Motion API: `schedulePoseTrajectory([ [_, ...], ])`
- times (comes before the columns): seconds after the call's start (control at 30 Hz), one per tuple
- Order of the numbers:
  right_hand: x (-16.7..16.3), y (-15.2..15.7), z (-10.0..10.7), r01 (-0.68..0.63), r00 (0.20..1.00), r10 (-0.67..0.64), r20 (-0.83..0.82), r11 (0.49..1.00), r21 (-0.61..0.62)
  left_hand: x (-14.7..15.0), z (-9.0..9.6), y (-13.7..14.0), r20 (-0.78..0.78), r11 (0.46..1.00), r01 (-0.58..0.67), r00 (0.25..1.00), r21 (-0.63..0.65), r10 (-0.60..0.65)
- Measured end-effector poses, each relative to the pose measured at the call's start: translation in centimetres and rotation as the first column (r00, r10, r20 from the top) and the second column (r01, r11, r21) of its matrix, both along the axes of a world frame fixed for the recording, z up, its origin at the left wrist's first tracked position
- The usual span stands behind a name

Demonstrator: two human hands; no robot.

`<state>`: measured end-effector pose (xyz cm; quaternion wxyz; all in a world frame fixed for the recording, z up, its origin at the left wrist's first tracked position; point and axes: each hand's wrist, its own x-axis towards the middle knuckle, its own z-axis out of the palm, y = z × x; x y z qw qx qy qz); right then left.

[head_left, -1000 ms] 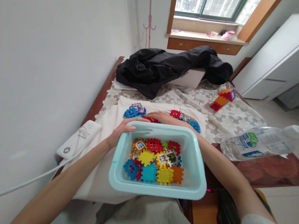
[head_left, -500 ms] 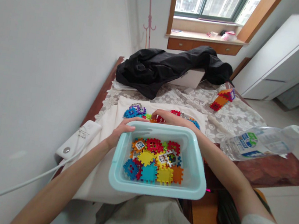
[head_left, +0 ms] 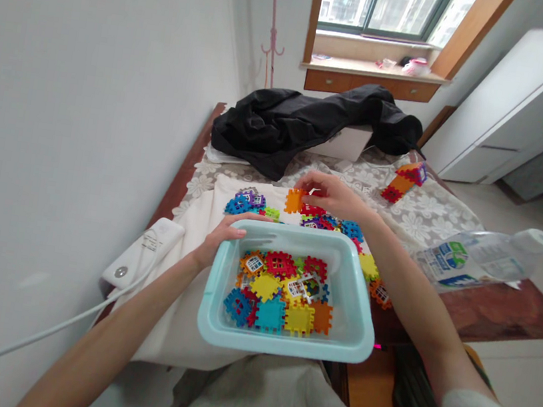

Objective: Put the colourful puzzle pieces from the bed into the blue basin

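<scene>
My left hand (head_left: 227, 236) grips the far left rim of a light blue plastic tub (head_left: 355, 330), its thumb over the edge. Inside the tub lie several square building tiles with notched edges, among them a yellow tile (head_left: 266, 287) and a light blue tile (head_left: 270, 314). Beyond the tub my right hand (head_left: 331, 193) pinches an orange building tile (head_left: 294, 200), raised above the white cloth (head_left: 223, 190). Below that hand more loose tiles are spread, including a blue tile (head_left: 237, 205) on the left and a yellow tile (head_left: 368, 266) on the right.
A clear plastic bottle (head_left: 476, 259) lies tilted at the right edge of the table. Several tiles joined together (head_left: 404, 180) stand at the back right. A black garment (head_left: 313, 125) covers a white box. On the left rests a white power strip (head_left: 143, 253) with its cable.
My right hand has risen and moved away from the tub, lifting the orange tile from the loose tiles. My left hand and the tub have stayed in place.
</scene>
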<state>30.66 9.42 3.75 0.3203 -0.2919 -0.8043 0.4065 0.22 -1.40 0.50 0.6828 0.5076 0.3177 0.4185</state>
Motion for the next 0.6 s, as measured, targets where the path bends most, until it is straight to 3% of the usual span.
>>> schedulePoseTrajectory([
  [0.17,-0.6,-3.5,3.6,-0.150,0.967,0.121,-0.223,0.981,-0.121,0.1,0.1,-0.1,-0.010,1.000,0.004,1.000,-0.004,-0.004],
  [0.3,-2.4,-5.9,4.1,-0.295,0.955,0.294,-0.023,0.955,-0.024,0.2,0.2,-0.2,-0.027,1.000,-0.016,1.000,-0.026,0.016],
  [0.43,-4.0,-6.9,2.9,-0.287,0.946,0.254,0.203,0.946,0.152,0.2,0.1,-0.4,-0.071,0.991,-0.134,0.988,0.004,0.134],
  [0.6,-3.8,-6.4,2.6,-0.296,0.948,0.277,0.158,0.949,0.111,0.2,-0.1,-0.6,-0.019,0.989,-0.140,0.990,-0.053,0.139],
])
